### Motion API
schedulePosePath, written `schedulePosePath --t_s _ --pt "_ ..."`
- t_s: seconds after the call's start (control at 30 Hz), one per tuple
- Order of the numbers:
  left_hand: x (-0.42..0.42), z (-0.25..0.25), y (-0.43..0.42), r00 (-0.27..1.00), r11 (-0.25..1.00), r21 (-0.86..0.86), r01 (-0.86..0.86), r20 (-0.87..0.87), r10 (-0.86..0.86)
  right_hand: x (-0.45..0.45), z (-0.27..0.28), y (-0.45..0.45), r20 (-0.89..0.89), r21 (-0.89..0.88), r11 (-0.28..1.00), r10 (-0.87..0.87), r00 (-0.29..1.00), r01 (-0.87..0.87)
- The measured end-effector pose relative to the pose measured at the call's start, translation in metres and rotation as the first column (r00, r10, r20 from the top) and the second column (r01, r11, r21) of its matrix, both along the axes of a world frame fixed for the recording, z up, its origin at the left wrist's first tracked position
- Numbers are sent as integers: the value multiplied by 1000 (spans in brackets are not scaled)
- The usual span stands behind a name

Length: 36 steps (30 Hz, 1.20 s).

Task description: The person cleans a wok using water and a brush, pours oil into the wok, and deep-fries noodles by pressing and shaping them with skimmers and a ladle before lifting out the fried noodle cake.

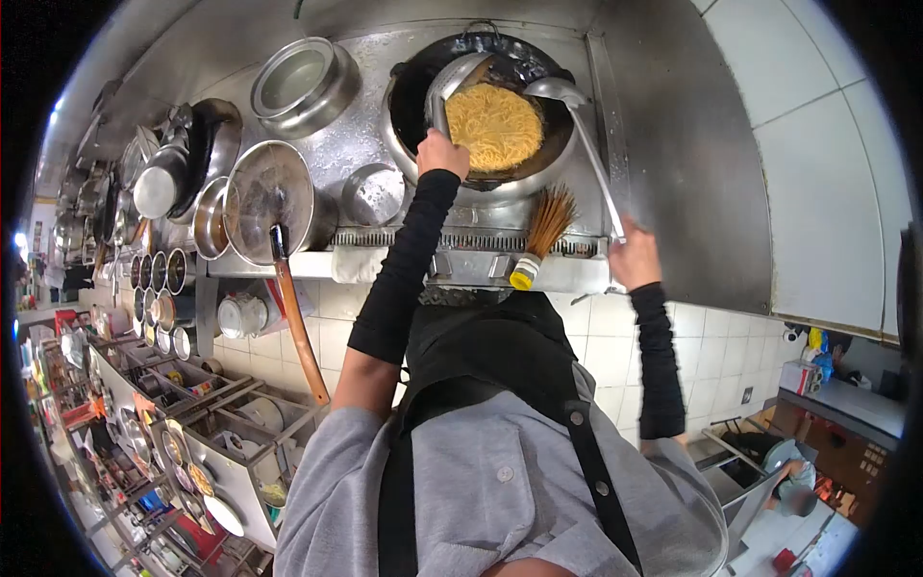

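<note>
Yellow noodles (502, 127) lie in a large dark wok (413, 88) on the steel stove. My left hand (443, 155) is closed round the dark handle of a wide metal skimmer (461, 75), whose head rests in the wok against the noodles' upper left side. My right hand (635, 254) is closed on the long handle of a metal ladle (558, 90), and the ladle's bowl hangs over the wok's right rim. Between my hands, a bamboo brush (550, 223) with a yellow end lies at the stove's front edge.
Left of the wok stand a small steel bowl (373, 194), a lidless pot (296, 85) and a large strainer (269, 202) with a wooden handle jutting past the stove edge. A steel wall (687, 144) rises at the right. Another person (796, 490) is at the far lower right.
</note>
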<state>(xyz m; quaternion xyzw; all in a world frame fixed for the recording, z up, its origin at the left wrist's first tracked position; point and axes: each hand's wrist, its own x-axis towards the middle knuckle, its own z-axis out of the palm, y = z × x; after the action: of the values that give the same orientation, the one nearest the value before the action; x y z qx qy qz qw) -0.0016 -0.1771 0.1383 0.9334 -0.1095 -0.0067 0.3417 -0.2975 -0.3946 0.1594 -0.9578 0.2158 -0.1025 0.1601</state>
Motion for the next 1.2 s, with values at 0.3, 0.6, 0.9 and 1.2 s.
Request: schedulePosePath --t_s 0.3,0.6,0.9,1.2 --pt "10 5 -29 990 987 85 135 28 -138 -42 53 -33 -500 -407 860 72 863 -307" --pt "21 19 7 891 950 148 274 334 -308 -50 23 31 55 294 950 96 994 -108" --pt "-23 55 76 979 996 -50 69 193 -59 88 -36 11 81 606 789 -188 979 101" --pt "-36 43 66 992 976 -187 -110 34 119 85 -29 34 -12 637 757 -179 984 146"
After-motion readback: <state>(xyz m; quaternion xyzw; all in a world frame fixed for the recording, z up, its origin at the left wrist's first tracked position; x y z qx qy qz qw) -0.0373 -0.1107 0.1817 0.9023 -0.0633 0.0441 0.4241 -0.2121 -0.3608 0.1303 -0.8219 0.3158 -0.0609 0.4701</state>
